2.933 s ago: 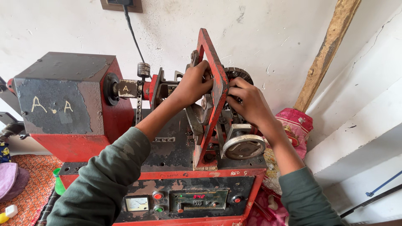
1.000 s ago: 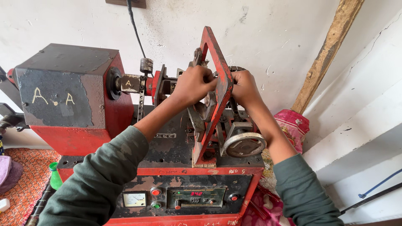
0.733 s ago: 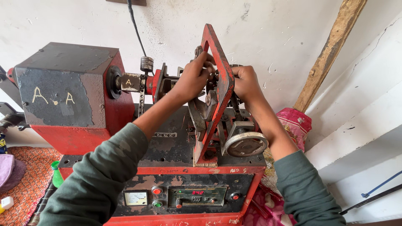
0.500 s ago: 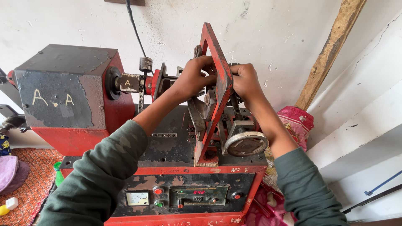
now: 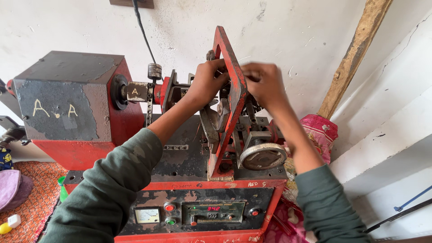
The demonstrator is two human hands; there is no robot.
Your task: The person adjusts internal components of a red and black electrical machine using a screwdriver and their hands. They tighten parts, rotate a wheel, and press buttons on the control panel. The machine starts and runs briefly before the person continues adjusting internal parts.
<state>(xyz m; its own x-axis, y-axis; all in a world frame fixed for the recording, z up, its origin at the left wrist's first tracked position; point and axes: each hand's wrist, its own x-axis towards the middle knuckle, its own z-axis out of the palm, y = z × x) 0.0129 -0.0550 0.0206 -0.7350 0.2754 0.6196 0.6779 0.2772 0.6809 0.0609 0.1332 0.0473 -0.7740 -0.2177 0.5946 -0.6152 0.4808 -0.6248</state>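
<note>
We are working both hands inside the red frame (image 5: 229, 101) at twelve o'clock: left hand (image 5: 208, 83) clamped on a part there, right hand (image 5: 265, 83) blurred, grip unclear. Next move likely needs steady fingers.

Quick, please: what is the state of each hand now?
Left hand: closed on the machine part behind the upright red metal frame.
Right hand: blurred, cannot be told.

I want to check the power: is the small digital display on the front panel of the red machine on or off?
On. The digital display shows lit red digits on the control panel of the red machine.
</note>
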